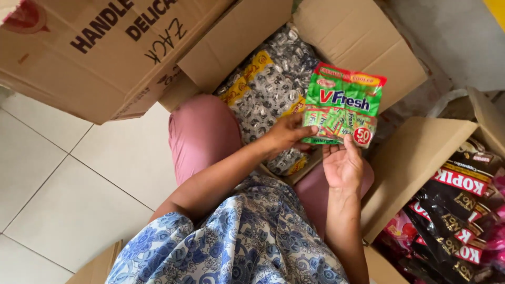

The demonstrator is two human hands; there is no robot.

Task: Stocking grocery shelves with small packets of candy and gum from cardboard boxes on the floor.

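A green and red candy packet (343, 105) is held up over an open cardboard box (363, 47). My left hand (288, 133) grips the packet's lower left edge. My right hand (343, 166) is under its bottom edge, palm up, fingertips touching the packet. The box below holds bags of small silver-and-black wrapped candies (271, 87) with yellow trim. My knees in pink trousers (202, 134) press against the box's near flap.
A large closed cardboard box (94, 52) sits at the upper left on white floor tiles (68, 184). At the right, another open carton (415, 163) holds black and red sachets (457, 210). A small cardboard piece (100, 265) lies at the bottom left.
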